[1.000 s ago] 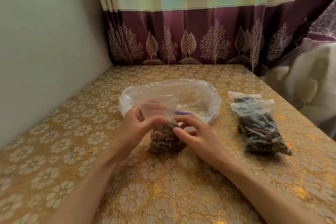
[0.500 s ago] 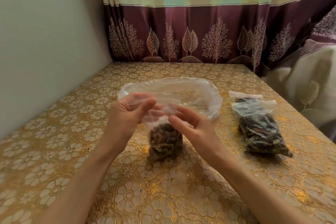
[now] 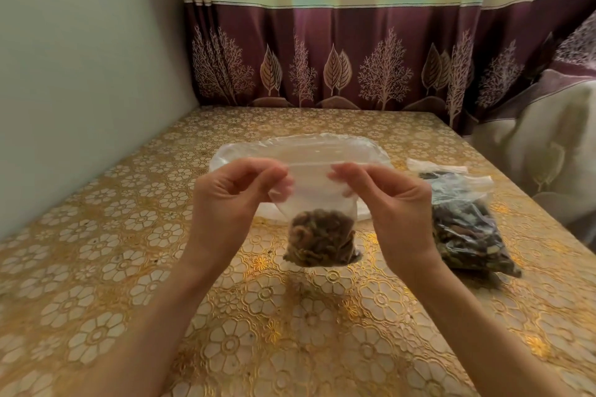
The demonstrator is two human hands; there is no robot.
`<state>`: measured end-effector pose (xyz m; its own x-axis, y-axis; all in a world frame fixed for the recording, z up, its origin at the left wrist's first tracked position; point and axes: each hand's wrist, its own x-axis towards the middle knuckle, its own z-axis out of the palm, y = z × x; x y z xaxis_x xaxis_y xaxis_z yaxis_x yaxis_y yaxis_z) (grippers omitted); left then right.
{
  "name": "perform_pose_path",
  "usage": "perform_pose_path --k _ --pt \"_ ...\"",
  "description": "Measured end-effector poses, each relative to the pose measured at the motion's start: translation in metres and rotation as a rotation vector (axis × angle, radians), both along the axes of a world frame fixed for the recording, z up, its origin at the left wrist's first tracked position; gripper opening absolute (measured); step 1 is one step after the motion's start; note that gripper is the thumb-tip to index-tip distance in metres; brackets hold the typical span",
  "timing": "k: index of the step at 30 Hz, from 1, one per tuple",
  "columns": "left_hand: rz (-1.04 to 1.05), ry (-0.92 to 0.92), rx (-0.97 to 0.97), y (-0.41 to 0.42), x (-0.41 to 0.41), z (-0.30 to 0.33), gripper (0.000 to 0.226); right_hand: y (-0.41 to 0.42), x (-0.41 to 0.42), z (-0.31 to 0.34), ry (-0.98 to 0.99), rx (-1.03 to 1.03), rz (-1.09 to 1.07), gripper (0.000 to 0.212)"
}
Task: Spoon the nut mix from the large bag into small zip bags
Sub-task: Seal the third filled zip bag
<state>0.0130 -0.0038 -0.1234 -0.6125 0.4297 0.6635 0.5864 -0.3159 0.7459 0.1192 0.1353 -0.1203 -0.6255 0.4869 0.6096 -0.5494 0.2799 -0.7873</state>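
Left hand (image 3: pixel 232 203) and right hand (image 3: pixel 390 203) each pinch top corner of small zip bag (image 3: pixel 319 200); nut mix (image 3: pixel 322 242) hangs below grips, off tabletop (image 3: pixel 129 235). Judged step: sealing. Run pinch along zip fully. Large bag (image 3: pixel 303 148) just behind; filled bags (image 3: pixel 467 232) right; open room left, near.

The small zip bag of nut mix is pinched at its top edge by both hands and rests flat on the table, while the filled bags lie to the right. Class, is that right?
Not quite. In the head view the small zip bag does not rest on the table; it hangs in the air, pinched at its top edge by the left hand and right hand. The filled bags do lie to the right.
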Motion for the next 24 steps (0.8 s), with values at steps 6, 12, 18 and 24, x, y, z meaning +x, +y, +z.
perform_pose_path --k 6,12,18,24 --pt "-0.024 -0.089 -0.132 0.003 -0.002 -0.006 0.018 0.019 0.006 0.0 -0.279 -0.021 0.098 0.022" --pt "-0.065 -0.183 -0.062 -0.002 -0.005 -0.002 0.012 0.023 0.005 0.001 -0.205 -0.091 0.032 0.017" --pt "-0.059 -0.22 -0.061 -0.005 -0.006 0.0 0.018 0.026 0.009 0.002 -0.203 -0.103 0.051 0.019" --pt "-0.011 -0.185 -0.08 -0.004 -0.006 -0.001 0.028 0.023 0.008 0.0 -0.168 -0.097 0.002 0.019"
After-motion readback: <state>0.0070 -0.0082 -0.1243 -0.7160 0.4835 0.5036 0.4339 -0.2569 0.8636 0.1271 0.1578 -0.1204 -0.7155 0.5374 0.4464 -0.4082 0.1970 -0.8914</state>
